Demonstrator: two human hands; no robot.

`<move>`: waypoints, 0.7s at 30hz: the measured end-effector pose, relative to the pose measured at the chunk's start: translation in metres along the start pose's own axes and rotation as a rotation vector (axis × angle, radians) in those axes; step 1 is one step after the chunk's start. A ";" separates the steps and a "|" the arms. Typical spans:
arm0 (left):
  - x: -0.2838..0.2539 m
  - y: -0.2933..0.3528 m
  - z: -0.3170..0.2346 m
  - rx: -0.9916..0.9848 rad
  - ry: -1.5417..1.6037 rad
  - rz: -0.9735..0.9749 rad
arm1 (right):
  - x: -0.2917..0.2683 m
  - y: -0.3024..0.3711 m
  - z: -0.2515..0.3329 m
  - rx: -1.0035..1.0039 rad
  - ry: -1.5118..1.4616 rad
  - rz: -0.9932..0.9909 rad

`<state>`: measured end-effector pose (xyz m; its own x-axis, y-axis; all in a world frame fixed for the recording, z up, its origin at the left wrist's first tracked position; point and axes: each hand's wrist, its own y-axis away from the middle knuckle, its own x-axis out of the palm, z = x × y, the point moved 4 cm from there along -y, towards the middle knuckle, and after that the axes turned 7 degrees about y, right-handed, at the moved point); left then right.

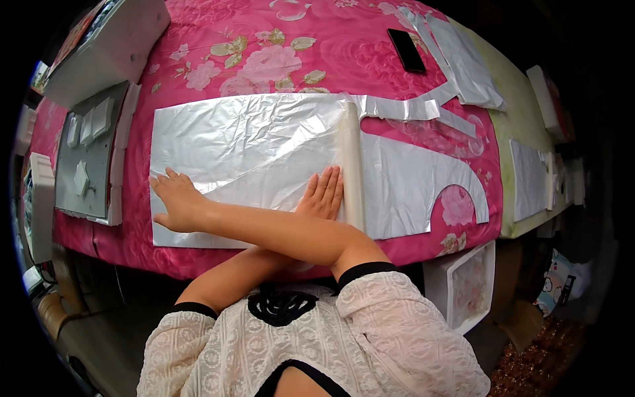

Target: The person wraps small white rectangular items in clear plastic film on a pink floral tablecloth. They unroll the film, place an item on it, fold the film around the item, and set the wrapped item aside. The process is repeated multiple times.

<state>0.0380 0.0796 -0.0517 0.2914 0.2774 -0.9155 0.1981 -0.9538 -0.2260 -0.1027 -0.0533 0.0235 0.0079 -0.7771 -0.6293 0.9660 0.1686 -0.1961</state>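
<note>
A thin, silvery-white plastic sheet (251, 145) lies spread over a pink flowered cloth, its surface creased and shiny. Across it runs a long cream-coloured bar or roll (354, 165). Beyond the bar, the sheet's right part (403, 185) has a curved cut-out, with strap-like strips above. My forearms are crossed, the right over the left. My right hand (177, 202) rests at the sheet's left edge with fingers spread, holding nothing. My left hand (324, 193) lies flat on the sheet beside the bar, fingers stretched out; part of its wrist is hidden beneath the right forearm.
A black phone (406, 50) lies at the far right, near folded silvery plastic (466, 66). To the left are a grey board with small white blocks (92, 152) and a white foam box (109, 53). A white bin (471, 288) stands below the table's right front edge.
</note>
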 end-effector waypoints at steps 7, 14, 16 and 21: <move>-0.021 0.001 -0.007 -0.056 0.373 -0.216 | -0.146 0.135 -0.044 -0.186 0.298 -0.248; -0.021 -0.001 -0.001 -0.056 0.173 0.042 | -0.200 0.256 -0.090 0.010 0.629 -0.026; -0.029 -0.001 0.000 -0.060 0.212 0.063 | -0.200 0.260 -0.095 -0.019 0.639 0.014; -0.077 0.021 0.010 -0.125 0.209 0.052 | -0.189 0.250 -0.099 -0.043 0.740 0.129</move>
<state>0.0110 0.0370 0.0105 0.4893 0.2584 -0.8330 0.2880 -0.9494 -0.1253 0.1120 0.1954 0.0192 -0.0700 -0.1420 -0.9874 0.9580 0.2664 -0.1062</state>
